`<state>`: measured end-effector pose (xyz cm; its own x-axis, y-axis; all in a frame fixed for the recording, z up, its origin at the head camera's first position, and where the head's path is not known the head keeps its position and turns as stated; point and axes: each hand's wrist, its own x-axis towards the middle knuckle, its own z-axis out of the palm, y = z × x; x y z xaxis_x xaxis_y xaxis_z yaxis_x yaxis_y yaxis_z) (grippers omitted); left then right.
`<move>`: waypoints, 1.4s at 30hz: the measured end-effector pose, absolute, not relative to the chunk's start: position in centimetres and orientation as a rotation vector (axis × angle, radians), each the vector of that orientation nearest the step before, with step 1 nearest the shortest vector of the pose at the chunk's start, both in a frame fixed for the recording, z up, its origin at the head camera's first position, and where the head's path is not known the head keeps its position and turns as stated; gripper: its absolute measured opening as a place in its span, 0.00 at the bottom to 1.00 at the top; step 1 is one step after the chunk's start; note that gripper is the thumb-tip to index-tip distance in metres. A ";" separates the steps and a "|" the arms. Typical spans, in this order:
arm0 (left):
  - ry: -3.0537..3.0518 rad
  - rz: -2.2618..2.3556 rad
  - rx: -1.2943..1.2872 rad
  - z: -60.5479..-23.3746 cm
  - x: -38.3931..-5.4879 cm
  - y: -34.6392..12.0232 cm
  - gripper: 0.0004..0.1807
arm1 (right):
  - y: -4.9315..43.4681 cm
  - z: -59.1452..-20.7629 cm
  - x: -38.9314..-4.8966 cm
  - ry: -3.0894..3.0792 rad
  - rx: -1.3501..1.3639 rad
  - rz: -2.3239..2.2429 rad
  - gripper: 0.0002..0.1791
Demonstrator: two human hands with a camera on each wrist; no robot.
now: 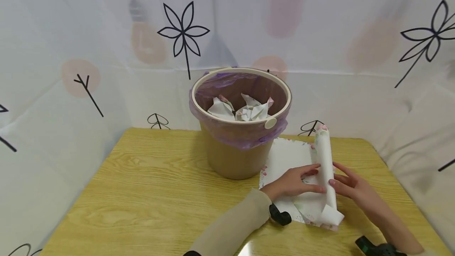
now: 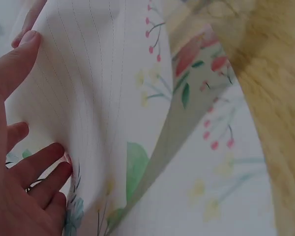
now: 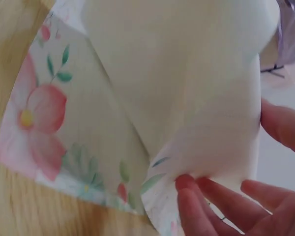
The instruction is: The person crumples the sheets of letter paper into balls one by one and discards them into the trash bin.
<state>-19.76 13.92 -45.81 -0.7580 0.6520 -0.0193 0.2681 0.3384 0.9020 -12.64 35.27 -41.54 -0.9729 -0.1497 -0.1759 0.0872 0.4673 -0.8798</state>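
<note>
A floral-edged sheet of paper [image 1: 324,157] stands bent up into a loose, upright curl at the right side of the table. My left hand [image 1: 293,181] grips its left side between thumb and fingers. From the other side my right hand [image 1: 357,189] holds it, thumb toward me. In the left wrist view, faint ruled lines run along the bent sheet [image 2: 93,73], and the fingertips [image 2: 54,152] meet its edge. The right wrist view has the fingertips [image 3: 187,182] against the curled paper. Beneath lies more flat paper [image 1: 289,153] with printed flowers along its border.
A brown bin [image 1: 227,153] lined with a purple bag [image 1: 245,141] stands on the wooden table [image 1: 149,192], left of the paper. Crumpled floral paper [image 1: 254,112] lies inside it. A patterned cloth [image 1: 106,31] hangs behind and at both sides.
</note>
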 end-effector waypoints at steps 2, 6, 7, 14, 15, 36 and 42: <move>2.211 1.439 0.808 -45.6 -19.7 13.6 0.39 | 34.6 -41.2 -12.5 2.487 -0.066 -1.569 0.40; 2.167 1.513 0.805 -45.3 -19.6 12.9 0.39 | 33.4 -41.0 -12.4 2.450 -0.100 -1.694 0.39; 2.160 1.525 0.815 -45.2 -19.6 12.7 0.39 | 33.2 -41.0 -12.4 2.435 -0.105 -1.727 0.39; 2.192 1.560 0.881 -44.5 -19.7 12.0 0.41 | 31.8 -41.4 -12.1 2.391 -0.102 -1.916 0.41; 2.217 1.546 0.892 -44.3 -19.6 11.8 0.41 | 31.6 -41.5 -12.1 2.380 -0.104 -1.941 0.42; 2.574 1.165 1.077 -42.7 -19.0 7.4 0.40 | 26.3 -40.7 -11.2 2.751 -0.330 -1.804 0.47; 2.584 1.183 1.020 -42.3 -18.5 7.2 0.34 | 26.0 -40.6 -11.5 2.921 -0.398 -1.635 0.41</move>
